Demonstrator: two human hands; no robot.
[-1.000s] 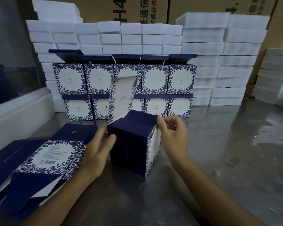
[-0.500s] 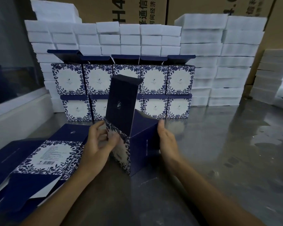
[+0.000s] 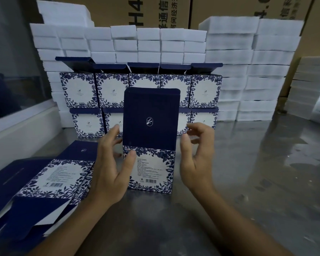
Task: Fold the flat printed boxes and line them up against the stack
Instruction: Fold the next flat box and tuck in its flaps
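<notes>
A: Start at the left. What lies there?

B: A pile of flat boxes [image 3: 50,180], printed side up, fanned out on the steel worktop [image 3: 248,182]. Thin card, so I judge each one light and bendy until it is folded

A: And the left hand [image 3: 111,174]?

B: It is spread wide, thumb resting on the leafy front panel of the folded box [image 3: 151,169], fingers reaching round its left side. Touching, not gripping, as far as I can tell

A: Where does that box sit?

B: Upright on the worktop, between the two hands, with its dark blue lid flap [image 3: 151,115] standing straight up. It is well short of the row of finished boxes [image 3: 140,93], which stands two high against the white foam blocks [image 3: 248,71]

A: The right hand [image 3: 196,159]?

B: Spread and curled, just beside the box's right side, holding nothing. I cannot say it touches

A: How would you take hold of it?

B: By the two side walls, low down, palms flat. Empty card is stiff along its creases but dents if pinched mid-panel, and the raised flap would buckle if used as a handle. The steel looks smooth, so sliding should go easily
</notes>
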